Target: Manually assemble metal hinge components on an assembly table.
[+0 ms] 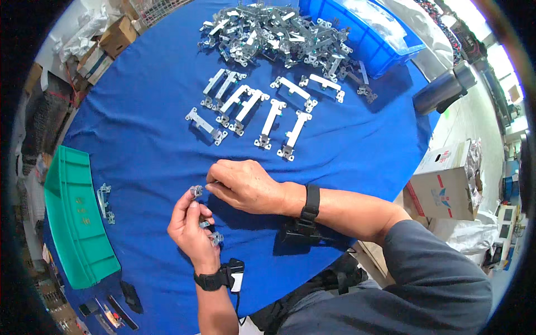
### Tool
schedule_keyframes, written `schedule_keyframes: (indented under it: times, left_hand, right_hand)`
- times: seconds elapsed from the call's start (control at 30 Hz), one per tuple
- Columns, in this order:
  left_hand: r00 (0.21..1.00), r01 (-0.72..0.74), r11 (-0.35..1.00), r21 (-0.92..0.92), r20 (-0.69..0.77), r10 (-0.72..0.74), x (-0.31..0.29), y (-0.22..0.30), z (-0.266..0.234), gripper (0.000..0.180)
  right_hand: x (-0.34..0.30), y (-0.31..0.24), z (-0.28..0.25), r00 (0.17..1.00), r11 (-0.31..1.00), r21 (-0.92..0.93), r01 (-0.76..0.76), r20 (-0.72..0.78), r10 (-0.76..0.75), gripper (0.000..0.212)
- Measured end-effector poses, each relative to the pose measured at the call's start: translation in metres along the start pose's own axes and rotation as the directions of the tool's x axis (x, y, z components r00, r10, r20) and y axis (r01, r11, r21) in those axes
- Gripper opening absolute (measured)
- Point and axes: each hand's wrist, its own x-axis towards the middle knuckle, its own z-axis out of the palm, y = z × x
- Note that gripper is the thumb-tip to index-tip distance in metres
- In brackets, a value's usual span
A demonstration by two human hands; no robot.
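Note:
My left hand (188, 226) is closed round a metal bracket (216, 239) with a flanged end and a small green part. One end of it sticks out by the fingertips and the other by the wrist; the fingers cover the middle. Thumb and fingers of my right hand (245, 187) are pinched together just right of the bracket's upper end. Whatever they grip is too small to make out. Beyond my hands, several similar brackets (272, 124) lie spread on the blue cloth (357, 162). Another bracket (105, 204) rests at the left.
A heap of metal brackets (273, 33) lies at the far side beside a blue crate (363, 33). On the left stands a green tray (81, 218), with small tools (114, 312) nearer. A grey metal cylinder (445, 88) is at the right edge, a cardboard box (441, 181) beyond it.

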Motion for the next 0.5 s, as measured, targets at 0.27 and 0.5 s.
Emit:
schedule_keyframes:
  times: [0.27, 0.5]
  left_hand:
    - [1.0, 0.0, 1.0, 0.016, 0.017, 0.0, -0.001, 0.005, 0.0, 0.022]
    - [0.999, -0.01, 1.0, 0.029, 0.031, 0.009, -0.002, 0.005, 0.001, 0.023]
  right_hand:
    - [0.002, -0.005, 0.0, 1.0, 0.998, -0.055, -0.002, 0.021, 0.003, 0.015]
    - [0.001, -0.006, -0.003, 0.998, 0.998, 0.045, -0.054, 0.028, 0.053, 0.015]
